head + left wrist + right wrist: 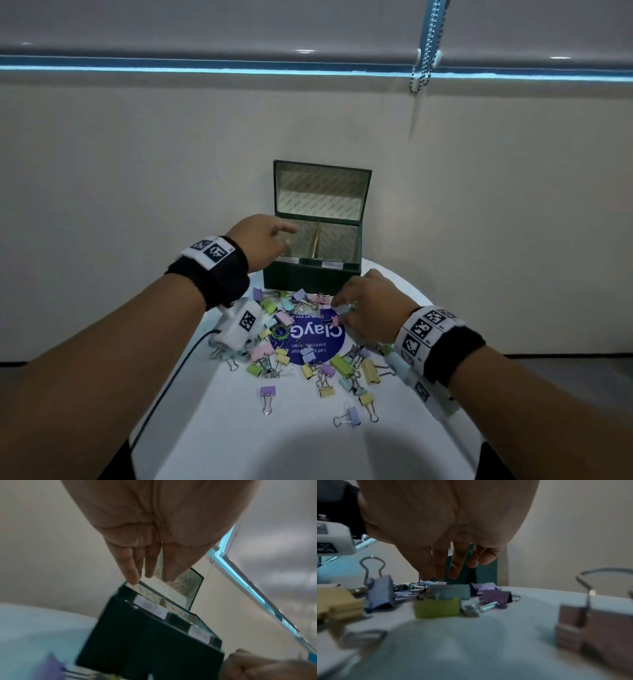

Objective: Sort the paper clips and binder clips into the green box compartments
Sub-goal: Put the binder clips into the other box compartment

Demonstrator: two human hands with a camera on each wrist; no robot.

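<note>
With the green box (pixel 310 275) at twelve o'clock, the left hand (pixel 262 240) hovers slack-fingered and apparently empty over its left compartment while the right hand (pixel 368 306) reaches curled into the binder clips (pixel 337 365) at six o'clock, its hold unclear, so a firm pinch and sorted drop seem next.

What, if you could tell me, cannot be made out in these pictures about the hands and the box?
- Left compartment of the green box: head view, its floor is covered by the left hand.
- White labels on the box front: left wrist view, text too blurred to read.
- Right hand: whether its fingers already pinch a clip; motion blur and the hand's back hide the contact.
</note>
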